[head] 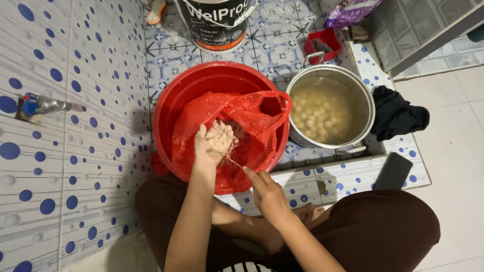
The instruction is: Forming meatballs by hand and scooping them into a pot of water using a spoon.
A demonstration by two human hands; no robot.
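Note:
My left hand (207, 151) is closed around a lump of pale pink paste (221, 136), held over a red plastic bag (237, 126) that lines a red basin (171, 100). Just below and to the right, my right hand (267, 194) pinches a thin spoon handle (233, 161) whose tip touches the paste at my left fist. To the right of the basin stands a metal pot (370, 108) holding cloudy water with several pale round balls (322, 118) floating in it.
A black and white bucket (217, 25) stands behind the basin. A small red tub (330, 40) and a purple packet (350, 12) lie at the back right. A black cloth (398, 116) and a dark phone (393, 171) lie right of the pot. A tap (43, 106) juts from the tiled wall at left.

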